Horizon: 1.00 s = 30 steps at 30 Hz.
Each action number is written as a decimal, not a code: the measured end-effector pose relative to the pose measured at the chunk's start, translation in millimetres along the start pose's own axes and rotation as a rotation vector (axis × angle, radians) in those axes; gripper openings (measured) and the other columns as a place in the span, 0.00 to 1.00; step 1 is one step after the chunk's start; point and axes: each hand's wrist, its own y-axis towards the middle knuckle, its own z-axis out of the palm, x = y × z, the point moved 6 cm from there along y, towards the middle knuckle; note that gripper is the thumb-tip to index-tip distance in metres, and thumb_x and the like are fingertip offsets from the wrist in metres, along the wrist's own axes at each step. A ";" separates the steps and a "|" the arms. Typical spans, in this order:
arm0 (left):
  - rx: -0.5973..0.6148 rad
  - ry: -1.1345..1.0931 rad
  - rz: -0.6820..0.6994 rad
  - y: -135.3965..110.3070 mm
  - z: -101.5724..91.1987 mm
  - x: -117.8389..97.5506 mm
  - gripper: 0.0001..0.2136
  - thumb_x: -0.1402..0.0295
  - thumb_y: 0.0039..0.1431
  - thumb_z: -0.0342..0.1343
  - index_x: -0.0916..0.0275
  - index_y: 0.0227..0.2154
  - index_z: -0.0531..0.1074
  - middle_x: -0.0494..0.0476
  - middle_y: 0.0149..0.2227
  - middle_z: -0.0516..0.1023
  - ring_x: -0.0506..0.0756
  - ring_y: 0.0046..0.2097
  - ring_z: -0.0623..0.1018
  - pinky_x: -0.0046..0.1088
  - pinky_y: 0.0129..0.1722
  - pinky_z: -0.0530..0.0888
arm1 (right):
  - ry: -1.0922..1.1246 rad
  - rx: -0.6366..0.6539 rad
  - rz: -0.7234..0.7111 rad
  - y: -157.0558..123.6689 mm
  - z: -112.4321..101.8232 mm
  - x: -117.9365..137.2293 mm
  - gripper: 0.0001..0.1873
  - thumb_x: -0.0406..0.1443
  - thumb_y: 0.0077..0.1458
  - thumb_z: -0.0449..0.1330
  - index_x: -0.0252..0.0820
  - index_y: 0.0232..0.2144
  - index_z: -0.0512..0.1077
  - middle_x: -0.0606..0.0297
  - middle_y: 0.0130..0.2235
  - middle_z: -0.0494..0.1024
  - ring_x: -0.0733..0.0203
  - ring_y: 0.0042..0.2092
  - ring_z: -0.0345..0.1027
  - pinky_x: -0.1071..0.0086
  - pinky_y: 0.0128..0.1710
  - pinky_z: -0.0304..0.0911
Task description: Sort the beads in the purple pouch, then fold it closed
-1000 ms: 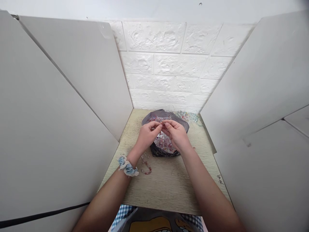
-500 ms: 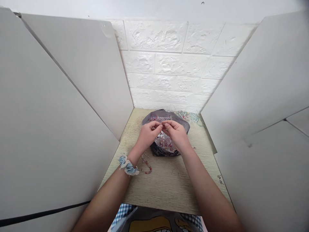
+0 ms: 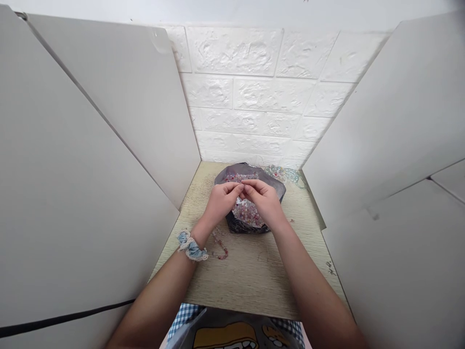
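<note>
My left hand [image 3: 224, 198] and my right hand [image 3: 263, 196] meet fingertip to fingertip above a dark bag [image 3: 250, 229] with its mouth spread wide. Each is closed in a pinch, thumb against forefinger. Whatever sits between the fingertips is too small to make out. Loose pink, red and clear beads [image 3: 249, 213] fill the bag beneath my hands. By my left wrist, a strand of pink and red beads [image 3: 222, 253] lies on the wooden tabletop [image 3: 247, 281]. A blue and white scrunchie [image 3: 192, 247] circles that wrist.
Behind the bag at the right lie strands of pale blue and clear beads [image 3: 286, 174]. Small metallic pieces [image 3: 329, 267] rest near the right edge. White panels [image 3: 145, 111] close in both sides, and a white brick-patterned wall [image 3: 250, 92] stands at the back.
My fingertips have drawn slightly closer together, still pinched above the bag. The whole view has shifted a little; the beads and bag stay in place.
</note>
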 end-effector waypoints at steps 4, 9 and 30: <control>-0.021 0.017 0.030 -0.9 -1.5 -3.2 0.14 0.60 0.52 0.48 0.65 0.23 0.71 0.52 0.19 0.69 0.46 0.20 0.65 0.21 0.19 0.61 | -0.112 -0.015 -0.062 0.3 -3.8 4.0 0.11 0.39 0.46 0.57 0.40 0.33 0.71 0.63 0.33 0.73 0.62 0.36 0.65 0.66 0.40 0.61; -0.069 0.051 0.039 -2.2 -4.4 -4.5 0.15 0.59 0.52 0.47 0.65 0.19 0.68 0.51 0.18 0.69 0.46 0.20 0.66 0.21 0.20 0.61 | -0.325 -0.070 -0.152 -3.0 -4.7 16.4 0.09 0.38 0.46 0.57 0.39 0.31 0.72 0.63 0.32 0.73 0.62 0.33 0.65 0.69 0.34 0.61; 0.006 0.113 0.004 -1.7 -2.8 -0.9 0.18 0.56 0.51 0.47 0.66 0.20 0.69 0.50 0.16 0.67 0.45 0.16 0.62 0.21 0.18 0.61 | -0.774 -0.098 -0.530 -16.1 -0.9 39.0 0.07 0.35 0.52 0.53 0.40 0.25 0.67 0.64 0.28 0.69 0.63 0.32 0.62 0.70 0.33 0.56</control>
